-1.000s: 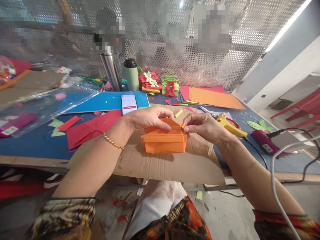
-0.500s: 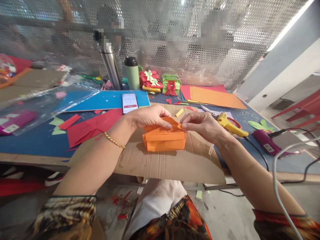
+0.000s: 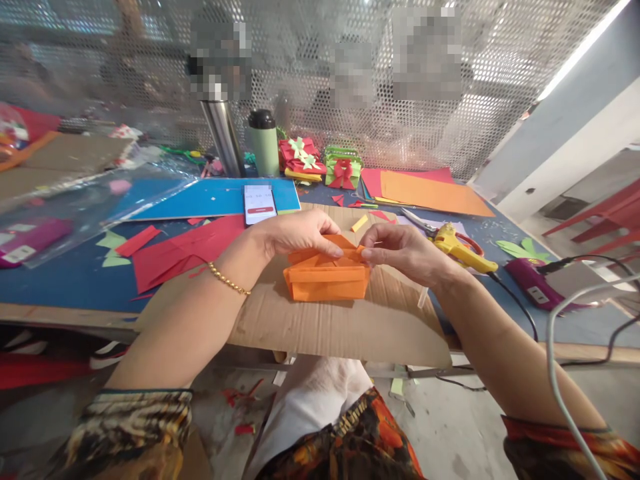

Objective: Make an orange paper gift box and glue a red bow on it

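On a blue counter [image 3: 65, 287] before a perforated screen [image 3: 300, 40], brown cardboard [image 3: 300, 333] bears an orange paper box [image 3: 327, 287], its long axis left to right, one long side to the front; the left hand [image 3: 305, 232] grips its back, the right hand [image 3: 400, 253] pinches its right end

Room over near cardboard [image 3: 345, 337]; glue gun [image 3: 467, 253], scissors [image 3: 416, 221] crowd right.
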`<state>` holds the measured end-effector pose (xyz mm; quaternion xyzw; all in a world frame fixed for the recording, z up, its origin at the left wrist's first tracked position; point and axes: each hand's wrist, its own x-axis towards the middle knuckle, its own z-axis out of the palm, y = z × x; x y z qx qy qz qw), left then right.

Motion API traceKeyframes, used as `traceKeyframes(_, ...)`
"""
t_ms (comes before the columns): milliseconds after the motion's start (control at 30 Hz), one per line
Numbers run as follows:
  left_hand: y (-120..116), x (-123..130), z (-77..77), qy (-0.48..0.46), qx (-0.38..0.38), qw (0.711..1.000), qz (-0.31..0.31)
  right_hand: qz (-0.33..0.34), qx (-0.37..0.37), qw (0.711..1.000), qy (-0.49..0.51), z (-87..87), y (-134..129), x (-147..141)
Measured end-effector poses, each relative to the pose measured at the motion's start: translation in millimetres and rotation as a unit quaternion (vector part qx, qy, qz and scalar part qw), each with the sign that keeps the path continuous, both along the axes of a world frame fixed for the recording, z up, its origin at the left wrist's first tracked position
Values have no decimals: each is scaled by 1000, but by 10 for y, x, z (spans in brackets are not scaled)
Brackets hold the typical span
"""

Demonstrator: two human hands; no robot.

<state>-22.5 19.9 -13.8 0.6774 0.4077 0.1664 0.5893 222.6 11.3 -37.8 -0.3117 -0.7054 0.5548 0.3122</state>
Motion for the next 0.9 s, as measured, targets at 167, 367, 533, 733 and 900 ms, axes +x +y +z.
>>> traceKeyframes(167, 13, 5, -20, 27, 28, 999, 17, 5, -15, 1000, 12, -39, 30, -19)
traceKeyframes(367, -14, 36, -6, 36, 34, 998, 24, -19, -32, 999, 12, -64, 45, -63)
traceKeyframes(533, -27, 38, -1, 23, 59, 998, 5, -27, -32, 999, -11, -56, 29, -74)
traceKeyframes(733, -33, 50, 4, 29, 84, 996, -2, -26, -30, 999, -17, -41, 10, -96)
traceKeyframes(900, -49, 63, 25, 38, 86, 996, -3, -27, -34, 999, -25, -28, 2, -105)
